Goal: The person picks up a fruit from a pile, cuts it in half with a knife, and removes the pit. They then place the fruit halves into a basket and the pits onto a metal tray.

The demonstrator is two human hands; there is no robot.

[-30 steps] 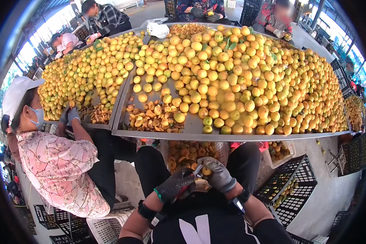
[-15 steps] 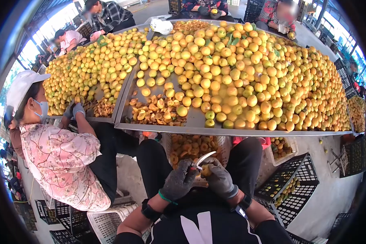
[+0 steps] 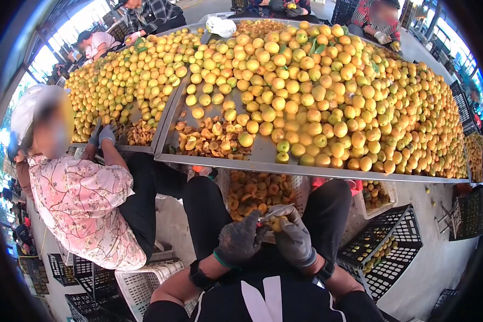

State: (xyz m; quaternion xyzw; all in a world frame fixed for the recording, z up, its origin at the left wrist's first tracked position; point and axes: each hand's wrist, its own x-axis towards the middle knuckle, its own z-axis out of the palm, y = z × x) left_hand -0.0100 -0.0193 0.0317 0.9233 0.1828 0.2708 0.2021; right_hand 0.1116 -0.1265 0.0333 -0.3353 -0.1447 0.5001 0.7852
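Observation:
My left hand, in a dark grey glove, is closed around a small knife with a bit of red at its handle. Most of the knife is hidden by fingers. In my right hand, also gloved, is a yellow apricot, pinched between thumb and fingers. The knife's blade lies against or just beside the apricot; contact is hard to make out. Both hands meet above my lap. Just beyond them, between my knees, a pale crate contains apricot halves.
A metal table bears a large heap of apricots and a pile of cut pieces. A co-worker sits close at my left; others sit across the table. Black crates stand at right, a white crate at left.
The curved blade, raised and plainly visible before, is now lower against the apricot and partly covered by my fingers. The view has shifted slightly. The left co-worker's head has turned.

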